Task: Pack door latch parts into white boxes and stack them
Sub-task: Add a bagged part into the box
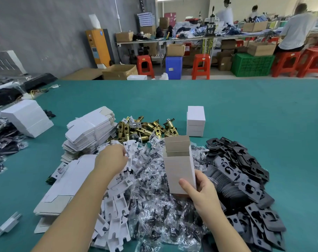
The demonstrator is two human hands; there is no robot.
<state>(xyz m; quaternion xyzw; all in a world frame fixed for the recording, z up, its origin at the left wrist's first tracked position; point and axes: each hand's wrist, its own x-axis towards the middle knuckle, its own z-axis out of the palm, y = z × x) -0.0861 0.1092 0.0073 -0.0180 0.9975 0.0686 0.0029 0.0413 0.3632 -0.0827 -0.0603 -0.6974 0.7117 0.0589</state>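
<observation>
The right hand (202, 190) holds a small open white cardboard box (179, 170) upright over the green desk (245, 110). Its thumb and fingers (186, 186) are curled round the bottom of the box, and the top flaps stand open. The left hand (111, 160) reaches into a pile of white cut card inserts (118, 200). Its fingertips touch the pile, but whether they pinch an insert is hidden.

Behind the inserts lies a heap of shiny brass door latches (145, 129). In the middle is a pile of small clear plastic bags with dark screws (158, 202). On the right is a heap of flat black metal plates (245, 179).

A short stack of closed white boxes (195, 121) stands just behind the open box. A tall pile of flat unfolded white boxes (89, 135) sits on the left, near the latches.
</observation>
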